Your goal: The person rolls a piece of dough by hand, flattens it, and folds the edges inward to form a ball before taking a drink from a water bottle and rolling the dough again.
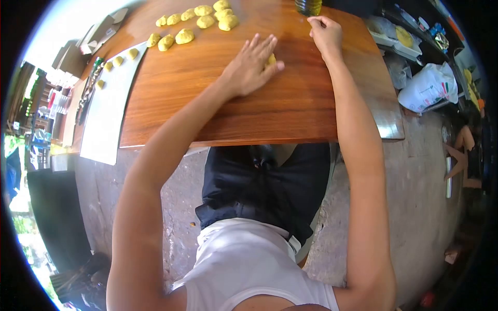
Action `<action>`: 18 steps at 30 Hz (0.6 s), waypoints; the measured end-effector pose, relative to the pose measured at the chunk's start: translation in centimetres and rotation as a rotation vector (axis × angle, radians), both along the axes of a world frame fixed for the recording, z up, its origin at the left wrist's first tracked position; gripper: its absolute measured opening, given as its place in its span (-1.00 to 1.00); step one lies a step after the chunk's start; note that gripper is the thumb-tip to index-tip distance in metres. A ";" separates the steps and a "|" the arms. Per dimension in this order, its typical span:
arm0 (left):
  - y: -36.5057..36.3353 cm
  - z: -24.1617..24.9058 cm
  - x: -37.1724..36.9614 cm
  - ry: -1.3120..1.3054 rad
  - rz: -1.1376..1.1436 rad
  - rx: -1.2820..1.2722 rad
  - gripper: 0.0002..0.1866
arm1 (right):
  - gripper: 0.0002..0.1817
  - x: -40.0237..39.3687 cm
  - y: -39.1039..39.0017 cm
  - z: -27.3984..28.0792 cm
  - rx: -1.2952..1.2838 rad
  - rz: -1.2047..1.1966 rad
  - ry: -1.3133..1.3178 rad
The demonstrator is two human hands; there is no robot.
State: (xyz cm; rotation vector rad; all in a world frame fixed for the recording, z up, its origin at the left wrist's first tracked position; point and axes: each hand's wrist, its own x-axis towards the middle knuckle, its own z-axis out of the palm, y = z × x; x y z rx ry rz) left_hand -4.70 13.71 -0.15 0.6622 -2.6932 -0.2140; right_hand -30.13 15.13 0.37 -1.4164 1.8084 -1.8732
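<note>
My left hand [250, 66] lies nearly flat over the wooden table with its fingers stretched out. Between its thumb and forefinger shows a bit of a yellow dough piece [271, 59]; the palm hides the rest. My right hand [327, 37] is closed, thumb against curled fingers, and I cannot make out anything in it. Just beyond it stands a glass jar of yellowish liquid [308, 6], cut off by the top edge. Several lumps of yellow dough [184, 36] sit in loose rows at the far left of the table.
A white sheet [106, 111] along the table's left edge carries several small dough balls [118, 61]. Cardboard boxes [70, 58] stand behind it. On the right, a shelf holds a white plastic bag [426, 88] and trays [407, 45]. The wooden table [290, 111] ends near my lap.
</note>
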 end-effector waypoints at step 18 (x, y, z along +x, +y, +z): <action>-11.9 1.4 10.1 0.731 0.125 0.436 -0.47 | -0.74 10.6 9.0 0.2 0.114 0.334 0.664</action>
